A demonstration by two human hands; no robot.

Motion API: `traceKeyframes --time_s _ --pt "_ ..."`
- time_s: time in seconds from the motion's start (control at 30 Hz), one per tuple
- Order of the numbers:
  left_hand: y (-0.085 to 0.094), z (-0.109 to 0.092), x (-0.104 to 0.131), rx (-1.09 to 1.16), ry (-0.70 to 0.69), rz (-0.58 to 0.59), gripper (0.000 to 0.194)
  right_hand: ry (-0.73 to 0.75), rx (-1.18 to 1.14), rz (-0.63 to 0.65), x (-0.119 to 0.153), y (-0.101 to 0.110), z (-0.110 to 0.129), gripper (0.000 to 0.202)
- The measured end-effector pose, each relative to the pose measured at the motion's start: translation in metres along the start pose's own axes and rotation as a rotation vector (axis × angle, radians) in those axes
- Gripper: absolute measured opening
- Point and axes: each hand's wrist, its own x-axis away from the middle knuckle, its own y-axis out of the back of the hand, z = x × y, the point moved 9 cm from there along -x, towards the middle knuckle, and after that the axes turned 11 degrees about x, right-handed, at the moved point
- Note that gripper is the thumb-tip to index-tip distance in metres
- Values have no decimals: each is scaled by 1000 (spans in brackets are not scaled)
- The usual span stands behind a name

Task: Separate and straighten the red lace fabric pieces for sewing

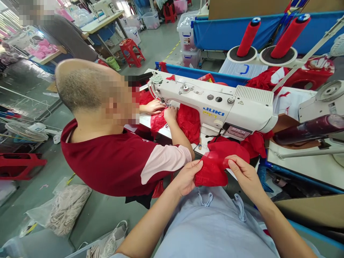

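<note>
A piece of red fabric (212, 172), partly sheer, is stretched between my two hands just in front of my waist. My left hand (186, 177) pinches its left side between thumb and fingers. At its upper right edge, my right hand (243, 173) grips the fabric between thumb and fingertips. More red fabric (254, 145) lies on the table right behind the piece I hold. Beyond stands a white JUKI sewing machine (215, 104), where a seated co-worker's hands press other red fabric (158, 122) near the needle.
The co-worker (113, 161) in a dark red shirt sits close on my left. Two red thread cones (290, 37) stand above the machine. A dark cylindrical machine arm (309, 130) juts in from the right. Bagged pale fabric (70, 208) and red stools (131, 52) are on the floor.
</note>
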Motion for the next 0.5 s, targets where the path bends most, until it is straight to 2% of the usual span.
traceKeyframes --time_s 0.1,0.23,0.3,0.4,0.5 --pt "0 0 -1 16 -12 -7 36 -40 -92 72 2 -4 -1 32" --pt "0 -2 -3 9 -59 -31 38 -82 -59 41 4 2 -1 34" --pt "4 -6 -5 32 -134 -77 38 -22 33 86 6 0 4 29" --pt "13 -15 -6 110 -277 -152 34 141 255 273 17 -20 13 15" --pt "16 -19 -6 185 -334 -170 28 298 586 293 28 -32 15 28"
